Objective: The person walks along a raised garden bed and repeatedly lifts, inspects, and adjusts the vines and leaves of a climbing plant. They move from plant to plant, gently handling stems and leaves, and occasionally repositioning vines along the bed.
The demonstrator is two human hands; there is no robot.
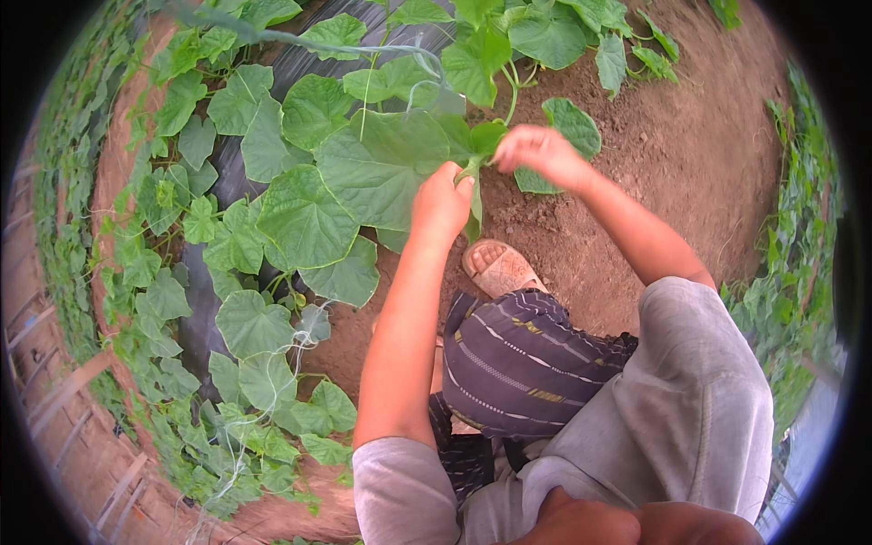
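Observation:
My left hand [443, 204] pinches a pale green shoot [470, 168] of a broad-leaved vine, probably cucumber, between thumb and fingers. Just right of it, my right hand [541, 155] is blurred, its curled fingertips close to the same shoot. Whether those fingers hold any of it, I cannot make out. A large vine leaf [381, 163] spreads beside my left hand and partly hides the stems below. Another leaf [574, 127] lies behind my right hand, over the soil.
A pale blue twine [334, 48] crosses above the leaves. White tangled string [296, 344] hangs among vines at the left. Black plastic film [199, 310] covers the bed under the foliage. My sandalled foot [501, 266] rests on brown soil [695, 136]; another vine row [793, 293] runs along the right.

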